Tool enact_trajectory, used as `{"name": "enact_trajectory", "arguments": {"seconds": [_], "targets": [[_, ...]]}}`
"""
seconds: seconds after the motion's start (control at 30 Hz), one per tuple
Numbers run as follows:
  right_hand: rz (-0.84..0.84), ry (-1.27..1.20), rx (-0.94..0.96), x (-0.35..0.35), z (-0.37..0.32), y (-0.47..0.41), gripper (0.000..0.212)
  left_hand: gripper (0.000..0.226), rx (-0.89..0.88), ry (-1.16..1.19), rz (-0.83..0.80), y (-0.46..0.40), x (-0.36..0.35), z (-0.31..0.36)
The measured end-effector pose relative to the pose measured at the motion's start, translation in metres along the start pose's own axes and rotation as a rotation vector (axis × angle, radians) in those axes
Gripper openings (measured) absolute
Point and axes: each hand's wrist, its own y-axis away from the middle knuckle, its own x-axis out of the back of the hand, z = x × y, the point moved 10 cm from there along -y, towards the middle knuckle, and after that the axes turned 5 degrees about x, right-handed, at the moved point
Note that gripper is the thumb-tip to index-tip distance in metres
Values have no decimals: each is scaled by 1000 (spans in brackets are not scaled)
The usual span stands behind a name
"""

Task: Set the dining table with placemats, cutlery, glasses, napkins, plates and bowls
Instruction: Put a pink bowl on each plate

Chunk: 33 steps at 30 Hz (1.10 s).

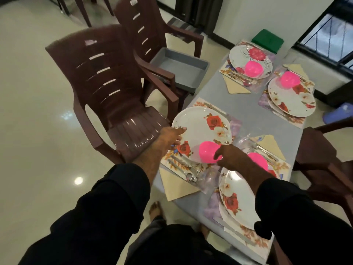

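Across the grey dining table (254, 119) four places are laid, each a floral plate on a placemat with a pink bowl on it, so little seems left but straightening. At the near-left place the left hand (168, 138) rests straight-fingered on the plate (198, 125) rim, probably steadying it. The right hand (231, 156) curls its fingers round the pink bowl (207, 150), seemingly to centre it.
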Motion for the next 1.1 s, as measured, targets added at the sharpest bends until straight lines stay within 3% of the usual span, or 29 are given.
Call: {"name": "enact_trajectory", "arguments": {"seconds": [0.1,0.17,0.27,0.33,0.43,0.57,0.73,1.1], "targets": [[62,-21,-33,13,-3,-2,42,49,4,-17,-41,-2,-3,6],[111,-15,-78,24,-7,-7,66,50,1,-17,-61,-3,-3,8],[27,12,-130,17,-17,-21,107,48,14,-9,-81,-6,1,2],[-49,37,-136,5,-25,-31,119,45,40,-5,-87,-8,7,-8],[-109,109,-119,-6,-38,-42,118,43,70,-22,-85,-12,22,-20],[-67,174,-43,-8,-56,-52,110,41,85,-8,-66,-13,44,-23],[-63,207,42,-10,-70,-56,117,38,68,2,-57,-10,56,-17],[-36,156,2,-7,-79,-53,111,46,68,16,-57,-6,55,-16]]}}
